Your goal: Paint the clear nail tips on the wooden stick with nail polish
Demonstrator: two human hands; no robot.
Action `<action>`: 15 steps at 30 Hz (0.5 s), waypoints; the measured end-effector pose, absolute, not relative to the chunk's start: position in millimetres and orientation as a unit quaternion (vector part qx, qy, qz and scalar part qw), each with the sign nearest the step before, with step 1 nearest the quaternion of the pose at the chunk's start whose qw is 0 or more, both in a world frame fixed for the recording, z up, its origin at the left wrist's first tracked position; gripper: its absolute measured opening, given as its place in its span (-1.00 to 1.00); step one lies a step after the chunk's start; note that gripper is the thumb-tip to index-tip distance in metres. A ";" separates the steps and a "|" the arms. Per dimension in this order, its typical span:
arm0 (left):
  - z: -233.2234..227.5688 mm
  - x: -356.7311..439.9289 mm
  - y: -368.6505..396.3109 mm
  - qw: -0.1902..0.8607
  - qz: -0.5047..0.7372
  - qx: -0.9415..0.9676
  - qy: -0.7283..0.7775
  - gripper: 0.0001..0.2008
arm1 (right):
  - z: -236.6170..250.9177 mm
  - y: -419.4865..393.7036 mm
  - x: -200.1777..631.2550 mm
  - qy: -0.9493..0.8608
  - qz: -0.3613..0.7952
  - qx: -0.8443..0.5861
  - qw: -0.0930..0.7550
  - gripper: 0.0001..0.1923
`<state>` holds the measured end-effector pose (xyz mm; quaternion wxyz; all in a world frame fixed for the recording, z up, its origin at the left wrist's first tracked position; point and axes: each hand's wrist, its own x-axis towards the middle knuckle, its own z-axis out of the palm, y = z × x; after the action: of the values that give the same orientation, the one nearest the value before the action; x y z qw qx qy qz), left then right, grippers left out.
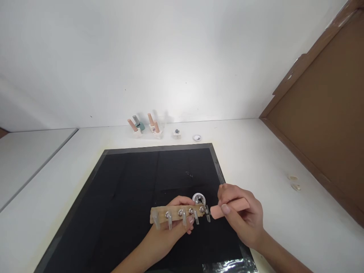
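Wooden strip (176, 214) with clear nail tips on metal studs, gripped by left hand (170, 227) over black mat (127, 197) | right hand (241, 216) clamped on pink stick (231, 207) touching strip's end | no readable writing | polish bottles (143, 127) far back on bench (270, 159), small round dish (198, 198) just behind strip

Hands: two — left hand (167, 227), right hand (241, 218)
Wooden strip (176, 214): one
Clear nail tips (170, 220) on the strip: five
Pink bottle in hand (230, 207): one
Polish bottles (145, 127) by the wall: about four — hard to tell
Black mat (127, 189): one
Small round pieces (294, 182) at the right: two
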<state>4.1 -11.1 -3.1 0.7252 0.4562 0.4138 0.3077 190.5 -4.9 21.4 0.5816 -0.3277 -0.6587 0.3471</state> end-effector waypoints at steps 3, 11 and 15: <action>-3.3 6.2 -10.5 0.726 0.300 0.452 0.423 -0.71 | 24.0 -3.8 189.6 -0.677 0.341 -0.323 0.567 -0.83; -2.8 9.8 -5.8 0.723 0.283 0.462 0.429 -0.71 | 26.2 -3.9 182.5 -0.729 0.196 -0.323 0.571 -0.81; -4.4 9.3 -4.8 0.722 0.277 0.464 0.432 -0.73 | 28.1 -4.1 180.0 -0.734 0.176 -0.324 0.570 -0.81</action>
<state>9.3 -4.8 -4.4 0.7220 0.4643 0.4316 0.2772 180.0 -4.1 28.1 0.5700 -0.3240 -0.7342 0.1764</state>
